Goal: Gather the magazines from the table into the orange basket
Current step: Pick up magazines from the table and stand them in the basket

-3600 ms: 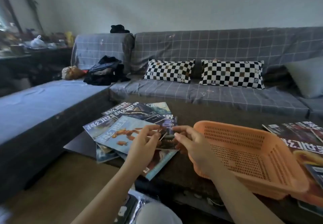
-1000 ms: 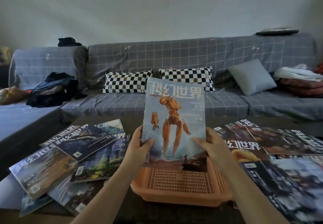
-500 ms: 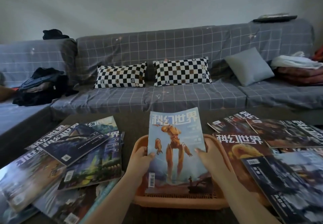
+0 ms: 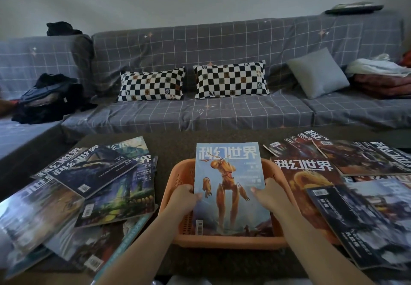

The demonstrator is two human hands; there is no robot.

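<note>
Gripping the blue robot-cover magazine (image 4: 229,186) by both side edges, left hand (image 4: 184,198) and right hand (image 4: 270,194) each pinching it, thumbs on the cover. Lying tilted in the orange basket (image 4: 178,173), top edge overhanging the far rim, between loose magazines (image 4: 95,173) spread across the table (image 4: 173,142).

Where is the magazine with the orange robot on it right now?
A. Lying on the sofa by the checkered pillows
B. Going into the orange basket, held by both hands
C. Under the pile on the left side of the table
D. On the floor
B: the left hand and the right hand grip the sides of the robot magazine, which slants down into the orange basket.
</note>
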